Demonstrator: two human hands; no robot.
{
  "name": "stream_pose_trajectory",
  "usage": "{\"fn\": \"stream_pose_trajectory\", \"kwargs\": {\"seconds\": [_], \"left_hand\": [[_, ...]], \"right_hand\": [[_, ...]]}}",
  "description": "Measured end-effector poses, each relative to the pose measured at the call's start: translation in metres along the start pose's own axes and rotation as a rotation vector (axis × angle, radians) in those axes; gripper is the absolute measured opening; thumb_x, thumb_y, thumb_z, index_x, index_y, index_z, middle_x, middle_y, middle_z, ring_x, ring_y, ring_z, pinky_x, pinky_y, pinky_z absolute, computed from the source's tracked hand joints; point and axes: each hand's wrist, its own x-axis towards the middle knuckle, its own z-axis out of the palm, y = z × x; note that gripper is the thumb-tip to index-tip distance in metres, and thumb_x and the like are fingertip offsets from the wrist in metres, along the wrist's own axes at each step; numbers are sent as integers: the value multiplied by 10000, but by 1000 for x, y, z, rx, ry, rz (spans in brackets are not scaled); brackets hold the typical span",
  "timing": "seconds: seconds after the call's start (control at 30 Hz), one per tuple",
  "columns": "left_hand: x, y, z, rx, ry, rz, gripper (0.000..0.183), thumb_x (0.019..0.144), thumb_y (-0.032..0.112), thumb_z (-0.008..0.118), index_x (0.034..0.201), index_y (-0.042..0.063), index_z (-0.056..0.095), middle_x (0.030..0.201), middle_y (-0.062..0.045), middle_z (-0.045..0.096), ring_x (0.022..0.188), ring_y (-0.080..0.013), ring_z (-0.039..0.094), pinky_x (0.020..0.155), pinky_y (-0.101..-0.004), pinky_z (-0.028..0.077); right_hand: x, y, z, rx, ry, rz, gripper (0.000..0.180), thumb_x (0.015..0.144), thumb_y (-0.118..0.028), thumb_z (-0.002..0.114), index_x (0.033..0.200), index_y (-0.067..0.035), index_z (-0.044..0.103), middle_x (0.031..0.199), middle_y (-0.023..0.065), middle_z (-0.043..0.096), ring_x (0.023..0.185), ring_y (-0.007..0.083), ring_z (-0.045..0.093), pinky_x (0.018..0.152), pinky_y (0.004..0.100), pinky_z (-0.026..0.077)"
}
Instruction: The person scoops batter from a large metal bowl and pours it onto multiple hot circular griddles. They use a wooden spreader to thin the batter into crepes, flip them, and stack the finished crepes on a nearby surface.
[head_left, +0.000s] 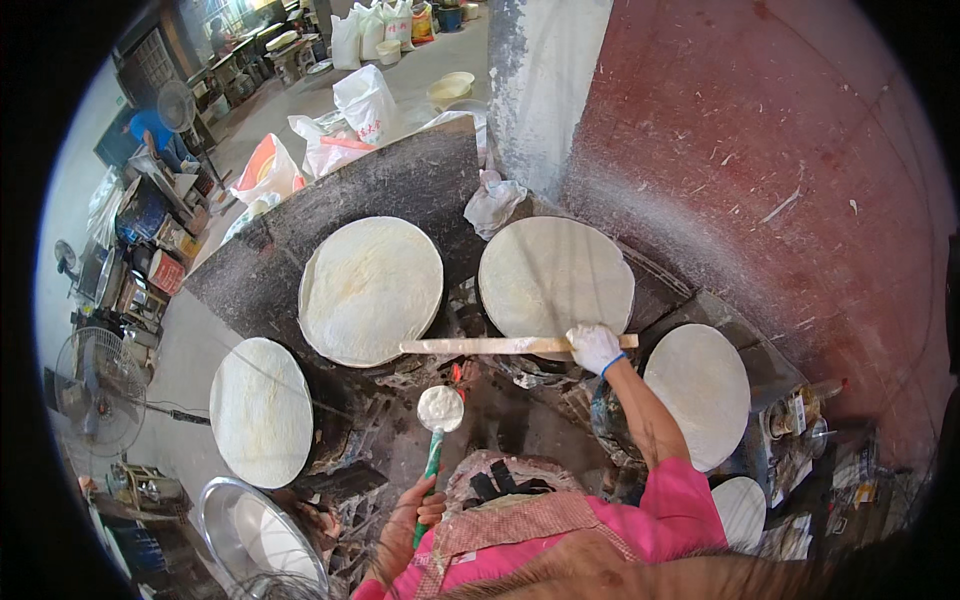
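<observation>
My left hand (421, 505), bare, grips the green-wrapped handle of a ladle (440, 409) whose round bowl is full of white batter. In a white glove, my right hand (592, 348) is closed around a long flat wooden stick (480, 346) near its right end. The stick lies level across the near edge of a round sheet of pale batter or dough (555, 274) at the back right; whether it touches the sheet I cannot tell. Its left tip reaches the near edge of another pale round sheet (371, 289) at the back left.
More pale round sheets lie at the left (261, 412), the right (697, 397) and the lower right (740, 512). A metal basin (217, 525) holding white batter stands lower left. Small red flames or embers (457, 373) show between the griddles. A crumpled white bag (495, 202) sits by the pillar (544, 90).
</observation>
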Motion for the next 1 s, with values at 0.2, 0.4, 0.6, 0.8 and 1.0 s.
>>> {"fn": "stream_pose_trajectory", "kwargs": {"seconds": [0.2,0.4,0.6,0.8,1.0], "left_hand": [[1,18,2,116,26,-54,303,932,285,368,1231,257,410,559,2,318,422,-80,320,339,-214,284],[1,25,13,193,131,-46,288,929,272,382,1213,288,421,541,8,301,400,-78,294,336,-209,264],[-5,37,16,256,281,-60,225,904,251,442,1126,287,437,533,7,286,373,-76,258,303,-217,227],[1,49,39,414,418,-157,41,906,206,442,900,245,433,519,16,270,371,-86,257,298,-227,226],[19,49,-11,229,364,-277,149,924,246,411,1062,285,372,605,-8,321,416,-118,300,351,-269,292]], "right_hand": [[44,28,-77,-56,175,65,107,710,-164,495,769,-85,537,719,122,586,668,287,596,603,416,468],[40,33,-67,40,74,167,194,702,-165,518,872,-96,582,811,131,616,774,288,601,672,408,466],[72,73,-94,360,106,555,277,718,-255,571,957,-127,628,886,175,607,810,341,582,730,411,455],[53,179,-116,800,635,1015,236,694,-156,595,881,-12,610,594,127,568,492,189,565,479,330,465],[-84,247,-145,1149,1396,1159,126,690,-66,613,790,3,580,585,67,534,423,153,483,387,306,405]]}}
